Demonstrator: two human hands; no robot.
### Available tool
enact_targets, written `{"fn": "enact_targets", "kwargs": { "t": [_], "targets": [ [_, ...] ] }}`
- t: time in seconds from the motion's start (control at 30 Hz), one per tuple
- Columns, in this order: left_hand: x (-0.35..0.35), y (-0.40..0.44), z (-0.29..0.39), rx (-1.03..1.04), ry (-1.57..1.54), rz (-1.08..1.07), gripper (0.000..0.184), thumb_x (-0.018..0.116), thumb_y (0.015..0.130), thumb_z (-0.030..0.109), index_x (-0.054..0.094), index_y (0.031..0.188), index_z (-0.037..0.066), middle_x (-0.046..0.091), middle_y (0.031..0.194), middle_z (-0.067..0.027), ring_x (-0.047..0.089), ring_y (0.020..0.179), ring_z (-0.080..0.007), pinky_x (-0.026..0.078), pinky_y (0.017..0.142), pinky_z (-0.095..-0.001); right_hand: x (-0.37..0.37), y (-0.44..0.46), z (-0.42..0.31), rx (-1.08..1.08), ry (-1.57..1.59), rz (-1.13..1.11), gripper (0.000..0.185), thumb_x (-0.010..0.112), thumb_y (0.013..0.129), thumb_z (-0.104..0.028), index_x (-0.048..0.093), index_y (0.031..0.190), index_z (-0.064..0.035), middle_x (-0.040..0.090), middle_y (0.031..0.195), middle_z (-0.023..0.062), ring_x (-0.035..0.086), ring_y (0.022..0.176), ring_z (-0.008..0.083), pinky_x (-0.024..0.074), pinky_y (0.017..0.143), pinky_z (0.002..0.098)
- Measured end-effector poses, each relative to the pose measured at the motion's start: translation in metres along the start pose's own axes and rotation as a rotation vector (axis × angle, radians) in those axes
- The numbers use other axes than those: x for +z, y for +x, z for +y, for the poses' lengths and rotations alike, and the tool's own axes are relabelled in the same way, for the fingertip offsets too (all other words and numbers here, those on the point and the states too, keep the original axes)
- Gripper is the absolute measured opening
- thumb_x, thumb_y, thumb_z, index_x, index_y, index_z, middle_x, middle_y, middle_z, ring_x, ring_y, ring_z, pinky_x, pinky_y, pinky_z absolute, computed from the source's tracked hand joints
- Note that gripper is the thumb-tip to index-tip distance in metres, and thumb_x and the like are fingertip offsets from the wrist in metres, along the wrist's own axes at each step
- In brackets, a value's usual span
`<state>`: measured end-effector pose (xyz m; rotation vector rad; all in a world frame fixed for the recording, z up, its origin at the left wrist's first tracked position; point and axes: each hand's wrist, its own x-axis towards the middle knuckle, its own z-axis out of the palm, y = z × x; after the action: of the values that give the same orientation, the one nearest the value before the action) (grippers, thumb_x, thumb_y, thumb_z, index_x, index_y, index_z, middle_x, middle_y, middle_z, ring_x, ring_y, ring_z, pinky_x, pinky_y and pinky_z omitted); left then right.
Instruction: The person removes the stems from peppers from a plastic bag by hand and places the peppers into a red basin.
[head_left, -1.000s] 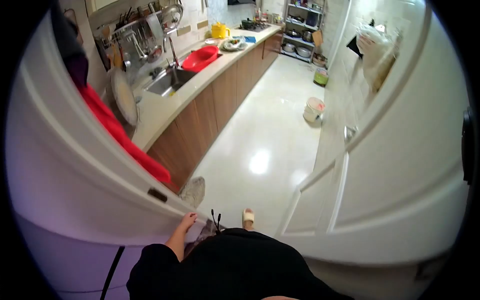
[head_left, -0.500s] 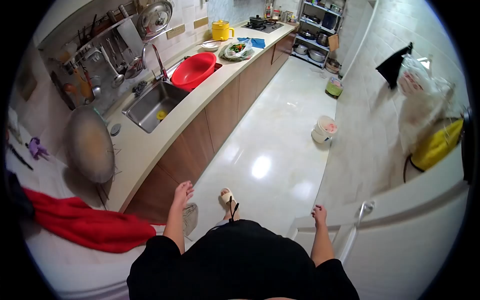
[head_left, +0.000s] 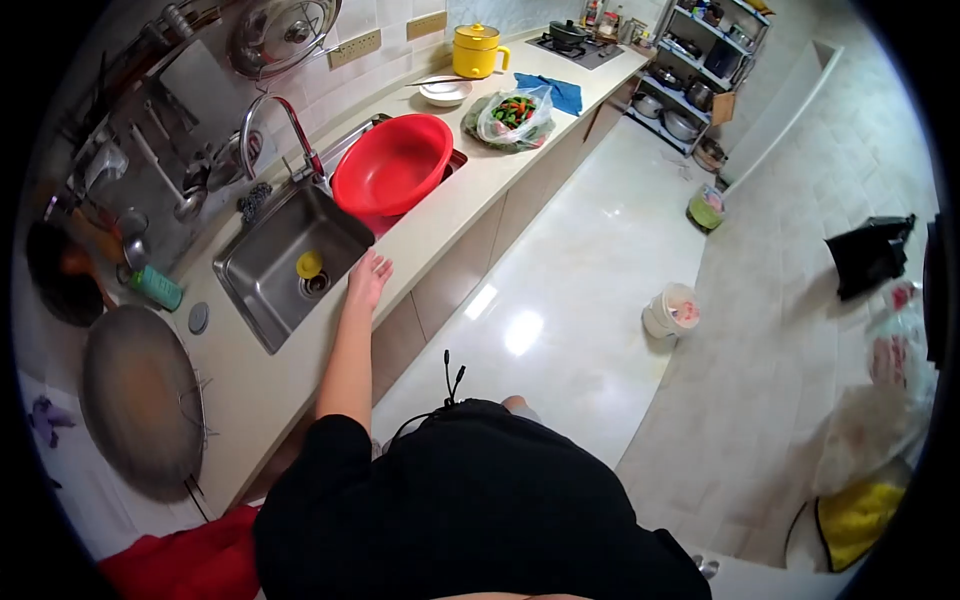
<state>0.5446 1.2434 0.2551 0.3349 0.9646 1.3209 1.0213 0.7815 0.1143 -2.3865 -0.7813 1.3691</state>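
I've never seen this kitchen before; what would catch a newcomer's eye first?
Probably the big red basin, just past the steel sink bowl. Next comes the bright yellow pot farther along the counter, near a clear plastic bag of green and red food. The person's left hand reaches out beside the sink, apparently holding nothing.

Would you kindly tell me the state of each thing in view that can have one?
Left hand: open, holding nothing visible
Sink: no standing water visible
Red basin: tilted, nothing visible inside
Faucet: no water running
Yellow pot: lidded
Plastic bag: open, vegetables showing
Black pot: lidded
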Motion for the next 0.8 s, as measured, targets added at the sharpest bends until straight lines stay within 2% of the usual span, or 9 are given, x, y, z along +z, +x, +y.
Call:
{"fn": "enact_targets", "kwargs": {
  "t": [0.2, 0.23, 0.3, 0.4, 0.57, 0.67, 0.7, 0.73, 0.8],
  "targets": [
    [0.043, 0.158, 0.003, -0.096, -0.295, 0.396, 0.054, 0.068, 0.079, 0.036, 0.041, 0.11, 0.0, 0.041, 0.086, -0.0088, 0.053, 0.088, -0.0288, 0.049, 0.084, -0.0424, -0.084, 0.089, -0.049, 0.13, -0.048, 0.024, 0.021, 0.056, 0.08, -0.016, 0.059, 0.096, -0.0023, 0.06, 0.072, 0.0093, 0.057, 0.061, 0.0178, 0.0462, 0.054, 0.0311],
    [0.056, 0.169, 0.027, -0.067, -0.304, 0.404, 0.056, 0.069, 0.077, 0.036, 0.042, 0.113, 0.002, 0.046, 0.093, -0.0118, 0.053, 0.089, -0.0294, 0.049, 0.084, -0.0423, -0.099, 0.101, -0.066, 0.149, -0.081, 0.008, 0.02, 0.056, 0.08, -0.016, 0.059, 0.095, -0.0022, 0.06, 0.072, 0.0093, 0.057, 0.061, 0.0178, 0.0461, 0.054, 0.0313],
    [0.067, 0.179, 0.028, 0.002, -0.218, 0.277, 0.049, 0.067, 0.08, 0.026, 0.043, 0.116, 0.005, 0.049, 0.105, -0.0139, 0.053, 0.094, -0.0287, 0.049, 0.083, -0.0438, -0.135, 0.138, -0.092, 0.152, -0.178, -0.021, 0.02, 0.056, 0.08, -0.016, 0.06, 0.094, -0.0021, 0.06, 0.07, 0.0093, 0.057, 0.06, 0.018, 0.0459, 0.054, 0.0315],
    [0.046, 0.2, -0.007, 0.128, -0.236, 0.326, 0.038, 0.057, 0.08, 0.003, 0.043, 0.115, 0.008, 0.05, 0.115, -0.0099, 0.052, 0.101, -0.026, 0.048, 0.082, -0.047, -0.175, 0.223, -0.148, 0.05, -0.35, -0.046, 0.02, 0.057, 0.079, -0.016, 0.06, 0.093, -0.0018, 0.059, 0.068, 0.0093, 0.057, 0.06, 0.0182, 0.0456, 0.054, 0.0319],
    [0.067, 0.167, -0.016, 0.498, -0.116, 0.506, 0.036, 0.057, 0.081, 0.002, 0.04, 0.113, 0.01, 0.049, 0.116, -0.0074, 0.052, 0.102, -0.0248, 0.048, 0.081, -0.0453, -0.213, 0.36, -0.329, -0.412, -0.549, 0.079, 0.019, 0.057, 0.078, -0.016, 0.061, 0.09, -0.0014, 0.059, 0.065, 0.0092, 0.056, 0.058, 0.0186, 0.0451, 0.054, 0.0326],
    [0.085, 0.15, 0.0, 0.384, -0.006, 0.546, 0.033, 0.057, 0.083, 0.007, 0.041, 0.112, 0.012, 0.05, 0.114, -0.0061, 0.053, 0.1, -0.0237, 0.051, 0.077, -0.0426, -0.228, 0.393, -0.47, -0.751, -0.361, 0.127, 0.023, 0.058, 0.08, -0.019, 0.06, 0.094, -0.0005, 0.061, 0.068, 0.0089, 0.056, 0.06, 0.0181, 0.0457, 0.057, 0.0325],
    [0.09, 0.148, 0.003, 0.338, 0.027, 0.535, 0.032, 0.057, 0.083, 0.008, 0.041, 0.112, 0.012, 0.051, 0.113, -0.0057, 0.054, 0.099, -0.0234, 0.052, 0.076, -0.0416, -0.229, 0.379, -0.523, -0.725, -0.344, 0.102, 0.03, 0.06, 0.078, -0.023, 0.06, 0.103, -0.0051, 0.064, 0.087, 0.0156, 0.062, 0.08, 0.0283, 0.0486, 0.071, 0.0365],
    [0.087, 0.151, 0.004, 0.268, 0.027, 0.44, 0.032, 0.057, 0.084, 0.01, 0.041, 0.112, 0.013, 0.052, 0.106, -0.0047, 0.056, 0.088, -0.0209, 0.055, 0.067, -0.0376, -0.217, 0.379, -0.562, -0.807, -0.286, 0.096, 0.031, 0.06, 0.079, -0.023, 0.06, 0.104, -0.0054, 0.064, 0.093, 0.0161, 0.062, 0.084, 0.0283, 0.0481, 0.074, 0.0355],
    [0.099, 0.156, 0.006, 0.221, 0.07, 0.484, 0.032, 0.056, 0.085, 0.012, 0.04, 0.112, 0.012, 0.052, 0.101, -0.0043, 0.055, 0.079, -0.0193, 0.055, 0.063, -0.036, -0.209, 0.342, -0.645, -0.878, -0.275, 0.11, 0.03, 0.059, 0.08, -0.024, 0.06, 0.103, -0.0049, 0.064, 0.094, 0.0143, 0.061, 0.081, 0.0283, 0.0479, 0.075, 0.0344]
  ]
}}
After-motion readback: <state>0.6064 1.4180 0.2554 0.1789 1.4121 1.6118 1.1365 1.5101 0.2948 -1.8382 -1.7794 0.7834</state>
